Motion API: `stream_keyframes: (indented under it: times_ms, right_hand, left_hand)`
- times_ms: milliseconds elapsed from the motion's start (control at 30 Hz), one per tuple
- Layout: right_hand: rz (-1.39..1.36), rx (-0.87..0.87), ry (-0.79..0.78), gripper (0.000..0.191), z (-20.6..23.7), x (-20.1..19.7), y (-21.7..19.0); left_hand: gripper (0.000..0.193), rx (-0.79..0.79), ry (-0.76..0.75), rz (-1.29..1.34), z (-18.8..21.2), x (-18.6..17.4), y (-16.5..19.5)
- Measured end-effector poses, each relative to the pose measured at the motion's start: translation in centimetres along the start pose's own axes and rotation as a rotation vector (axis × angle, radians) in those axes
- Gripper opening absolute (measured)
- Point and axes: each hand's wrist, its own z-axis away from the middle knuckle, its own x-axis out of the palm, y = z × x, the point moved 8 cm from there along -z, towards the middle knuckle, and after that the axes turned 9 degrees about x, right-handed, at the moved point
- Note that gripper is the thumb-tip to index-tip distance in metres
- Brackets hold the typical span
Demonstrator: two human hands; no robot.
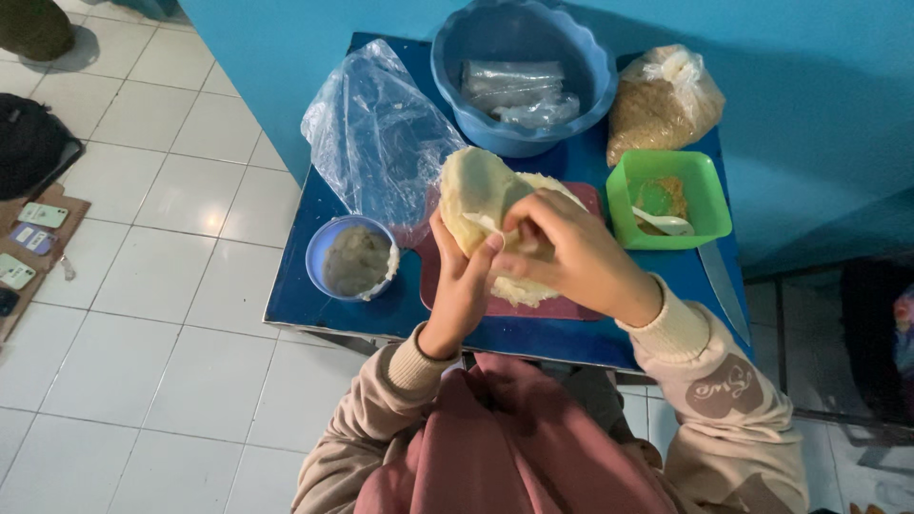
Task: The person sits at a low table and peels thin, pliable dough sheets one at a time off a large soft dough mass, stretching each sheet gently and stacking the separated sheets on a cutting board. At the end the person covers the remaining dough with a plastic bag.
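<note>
Both hands grip one pale dough sheet [476,195]: the left hand [464,281] cups it from below, the right hand [562,249] pinches its edge with closed fingers. It hangs above a maroon board [571,306], with a small blue bowl [350,257] left of the board.

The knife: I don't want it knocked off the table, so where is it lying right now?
In the head view the knife lies at the blue table's right edge, just below the green container, right of the right hand.

Bowls [354,257], bags [381,133] crowd table; front edge [333,319] free.
</note>
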Motion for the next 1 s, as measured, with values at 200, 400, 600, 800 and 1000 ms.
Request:
stream_keyframes:
  times_ms: [200,400,600,800,1000]
  right_hand:
    - [0.069,-0.021,-0.036,0.019,0.1,0.5,-0.1]
    - [-0.060,0.152,0.079,0.007,0.0,-1.5,3.6]
    - [-0.224,0.341,0.099,0.008,-1.5,-2.6,7.2]
    - [-0.164,0.203,0.228,0.010,-1.2,-0.5,3.5]
    - [0.191,-0.082,0.296,0.026,-1.7,-0.7,0.7]
  left_hand:
    - [0.061,0.031,-0.015,-0.189,0.1,-0.3,0.0]
    - [0.054,0.060,-0.038,-0.219,0.3,-0.3,0.1]
    - [0.056,0.068,-0.051,-0.247,-0.1,-0.1,0.4]
    - [0.054,0.043,-0.052,-0.261,0.3,0.9,0.2]
    - [0.054,0.052,-0.071,-0.254,0.1,0.8,0.3]
